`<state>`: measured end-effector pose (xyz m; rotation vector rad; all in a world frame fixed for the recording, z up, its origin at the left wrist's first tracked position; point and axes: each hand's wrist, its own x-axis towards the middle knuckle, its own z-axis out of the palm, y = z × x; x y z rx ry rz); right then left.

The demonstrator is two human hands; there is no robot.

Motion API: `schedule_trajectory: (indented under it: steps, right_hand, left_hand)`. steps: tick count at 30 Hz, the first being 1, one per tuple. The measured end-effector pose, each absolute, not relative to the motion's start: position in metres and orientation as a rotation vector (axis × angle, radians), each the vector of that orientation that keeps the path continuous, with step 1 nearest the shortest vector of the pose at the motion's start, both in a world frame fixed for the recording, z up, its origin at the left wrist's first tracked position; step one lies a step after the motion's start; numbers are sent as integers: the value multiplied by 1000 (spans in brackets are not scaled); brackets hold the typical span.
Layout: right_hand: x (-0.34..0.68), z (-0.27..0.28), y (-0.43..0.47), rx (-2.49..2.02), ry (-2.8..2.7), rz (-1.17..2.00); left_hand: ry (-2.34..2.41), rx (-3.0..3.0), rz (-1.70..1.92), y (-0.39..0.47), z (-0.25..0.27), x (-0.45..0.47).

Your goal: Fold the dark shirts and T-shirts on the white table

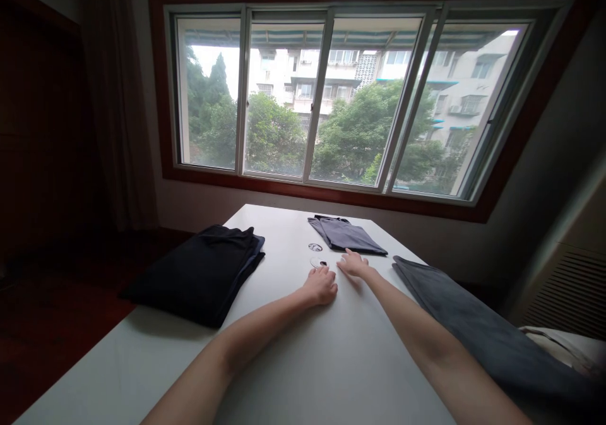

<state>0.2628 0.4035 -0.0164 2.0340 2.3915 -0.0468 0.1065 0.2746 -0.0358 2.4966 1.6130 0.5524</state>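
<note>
Both my arms reach forward over the white table [284, 349]. My left hand [322, 285] rests low over the tabletop, fingers bent, its tips beside a small round white piece with a dark opening [319, 262]. Nothing shows in its grasp. My right hand [353, 263] is a little farther right, fingers spread and holding nothing. Just beyond it lies a folded grey garment [350, 234], with a darker cloth edge showing behind. A second round piece [315, 247] with a dark and light surface sits past the first one; its exact kind is unclear.
A stack of folded black and navy clothes [199, 273] overhangs the table's left side. Along the right edge lies a long dark grey garment [473, 324]. A pale bag-like item [563, 346] and a slatted unit [568, 286] stand at right. Beyond is a window [312, 103].
</note>
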Motion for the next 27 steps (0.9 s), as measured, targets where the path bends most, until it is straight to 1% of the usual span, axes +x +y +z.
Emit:
schedule_trajectory:
  steps: [4,8,11,15,18,22,24,27]
  right_hand:
    - [235,-21,421,2020,2414,-84]
    - [219,-22,430,2065,2408,-66]
    - [212,-19,430,2074,2433,-37]
    - [191,-13,426,1997,2538,-45]
    - [168,-9,425,1877,2643,-122]
    - [168,7,436,1842,2716,-267]
    - [190,18,445,1979,2711,-282]
    - [243,30,459,2319,2582,-292]
  left_hand:
    - [1565,2440,688,269,-39,102]
    - [1555,2342,736,272,-44,97]
    - [1542,2247,876,280,-44,93]
    - [1664,2023,1117,293,-35,77]
    - [1798,1808,1244,302,-30,59]
    - [1898,1687,1189,319,-27,36]
    - [1918,1678,1122,331,-24,30]
    - [1920,1672,1035,356,-17,29]
